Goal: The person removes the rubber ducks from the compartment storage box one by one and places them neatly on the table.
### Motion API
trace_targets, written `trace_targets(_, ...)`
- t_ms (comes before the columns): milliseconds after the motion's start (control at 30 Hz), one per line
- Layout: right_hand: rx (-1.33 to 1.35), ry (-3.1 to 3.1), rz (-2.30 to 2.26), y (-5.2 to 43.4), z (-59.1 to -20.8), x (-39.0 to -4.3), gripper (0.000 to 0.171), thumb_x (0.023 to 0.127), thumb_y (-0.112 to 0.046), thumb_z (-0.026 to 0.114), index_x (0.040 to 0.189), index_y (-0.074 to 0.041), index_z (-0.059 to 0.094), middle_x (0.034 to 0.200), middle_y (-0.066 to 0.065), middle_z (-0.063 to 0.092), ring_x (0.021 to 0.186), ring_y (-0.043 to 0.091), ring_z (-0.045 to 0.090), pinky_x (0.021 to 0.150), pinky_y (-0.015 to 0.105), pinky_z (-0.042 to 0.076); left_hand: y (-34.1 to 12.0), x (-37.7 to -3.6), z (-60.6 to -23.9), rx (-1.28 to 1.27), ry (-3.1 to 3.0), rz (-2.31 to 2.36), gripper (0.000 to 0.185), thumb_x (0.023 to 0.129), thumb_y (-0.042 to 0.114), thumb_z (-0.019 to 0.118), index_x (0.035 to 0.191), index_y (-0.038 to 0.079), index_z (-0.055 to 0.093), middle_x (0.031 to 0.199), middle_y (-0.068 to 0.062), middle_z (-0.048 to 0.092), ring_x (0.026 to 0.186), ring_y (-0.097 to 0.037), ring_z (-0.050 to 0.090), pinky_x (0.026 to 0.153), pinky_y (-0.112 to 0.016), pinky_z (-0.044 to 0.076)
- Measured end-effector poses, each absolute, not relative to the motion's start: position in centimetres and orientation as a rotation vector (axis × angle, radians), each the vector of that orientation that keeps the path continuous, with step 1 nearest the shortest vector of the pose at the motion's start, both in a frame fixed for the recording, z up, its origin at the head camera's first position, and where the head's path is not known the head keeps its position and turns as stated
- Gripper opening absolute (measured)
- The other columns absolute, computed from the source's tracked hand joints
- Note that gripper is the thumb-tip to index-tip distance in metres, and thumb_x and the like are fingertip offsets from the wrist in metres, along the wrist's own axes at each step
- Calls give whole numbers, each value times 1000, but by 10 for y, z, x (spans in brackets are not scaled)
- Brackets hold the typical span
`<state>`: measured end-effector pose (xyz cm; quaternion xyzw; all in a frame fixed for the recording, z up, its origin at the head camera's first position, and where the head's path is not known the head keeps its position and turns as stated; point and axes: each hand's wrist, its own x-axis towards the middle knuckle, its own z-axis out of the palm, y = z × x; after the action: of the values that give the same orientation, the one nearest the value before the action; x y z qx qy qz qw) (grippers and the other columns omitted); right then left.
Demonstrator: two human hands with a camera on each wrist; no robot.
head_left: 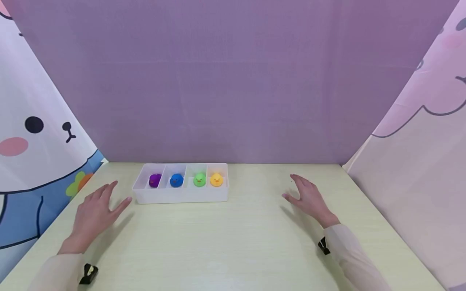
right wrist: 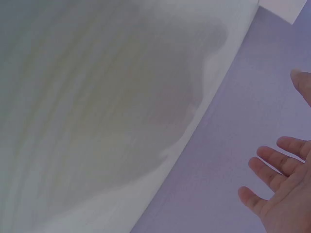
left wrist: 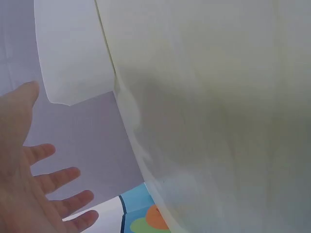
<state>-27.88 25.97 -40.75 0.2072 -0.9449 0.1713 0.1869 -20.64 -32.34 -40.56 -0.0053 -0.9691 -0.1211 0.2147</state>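
Observation:
A white box with a row of compartments (head_left: 182, 197) stands at the back of the table, left of the middle. From left to right it holds a purple duck (head_left: 154, 180), a blue duck (head_left: 176, 180), a green duck (head_left: 199, 179) and a yellow duck (head_left: 216, 180), one in each compartment. My left hand (head_left: 95, 212) hovers at the left of the box, fingers spread, thumb nearest to the box's corner but holding nothing. Well to the right of the box is my right hand (head_left: 310, 199), also with spread fingers and nothing in it. Both wrist views show relaxed fingers.
The pale wooden table (head_left: 233, 246) runs back to a purple cloth wall (head_left: 233, 81). Cartoon-printed cloths hang on the left side (head_left: 40, 93) and the right side (head_left: 418, 173). Black clips (head_left: 89, 274) show at the sleeves.

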Motion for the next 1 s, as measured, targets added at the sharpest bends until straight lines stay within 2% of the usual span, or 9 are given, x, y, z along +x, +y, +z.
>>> trace_targets(167, 610, -2674, 525, 245, -407, -281, 68, 83, -37, 63, 134, 1, 38, 133, 22, 46, 121, 39, 44, 100, 55, 34, -319, -210, -405, -6, -2689, -371, 75, 84, 52, 55, 135, 0, 35, 126, -36, 41, 106, -56, 38, 77, -71, 34)
trace_targets(567, 674, -2675, 584, 212, -408, -290, 63, 83, -37, 63, 132, -2, 43, 131, 18, 50, 119, 37, 47, 99, 53, 38, -319, -217, -405, -47, -2639, -428, 69, 84, 46, 59, 131, -1, 41, 119, -35, 47, 96, -56, 45, 66, -66, 39)
trace_targets(1000, 698, -2672, 711, 177, -400, -299, 60, 84, -37, 64, 131, -5, 45, 133, 13, 49, 122, 33, 45, 100, 51, 37, -320, -226, -398, -26, -2665, -469, 67, 85, 46, 58, 130, -1, 42, 120, -33, 48, 100, -53, 44, 75, -67, 39)
